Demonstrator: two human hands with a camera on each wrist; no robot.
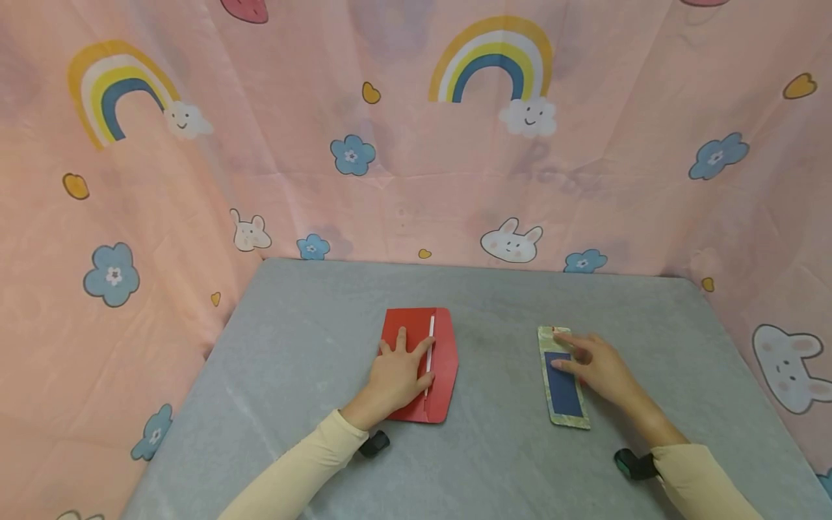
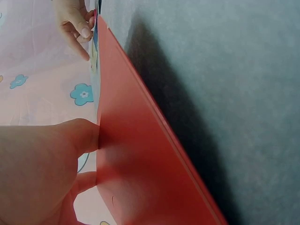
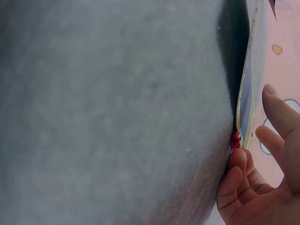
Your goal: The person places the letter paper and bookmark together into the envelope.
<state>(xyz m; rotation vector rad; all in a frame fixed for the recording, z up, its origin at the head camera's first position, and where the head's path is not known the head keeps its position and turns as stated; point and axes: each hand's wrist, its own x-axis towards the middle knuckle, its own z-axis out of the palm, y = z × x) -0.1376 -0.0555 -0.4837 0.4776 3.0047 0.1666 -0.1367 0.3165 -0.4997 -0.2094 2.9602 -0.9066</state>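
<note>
My left hand [image 1: 398, 372] rests on a red envelope [image 1: 406, 321] with its fingers spread across the front. The envelope's pointed flap [image 1: 445, 361] is folded out to the right, and a narrow white strip shows along the opening. In the left wrist view, the envelope [image 2: 136, 136] appears edge-on above its shadow. My right hand [image 1: 601, 368] is over a long bookmark-like card [image 1: 562, 383] with a blue panel and a yellow-green patterned border. In the right wrist view, fingertips touch the card's end beside a red tassel [image 3: 236, 139]; the thumb stands apart.
Both things lie on a grey cloth-covered table [image 1: 312, 310], with a stretch of cloth between them. A pink patterned curtain [image 1: 403, 202] encloses the back and sides. A dark wrist device [image 1: 375, 444] sits at each wrist.
</note>
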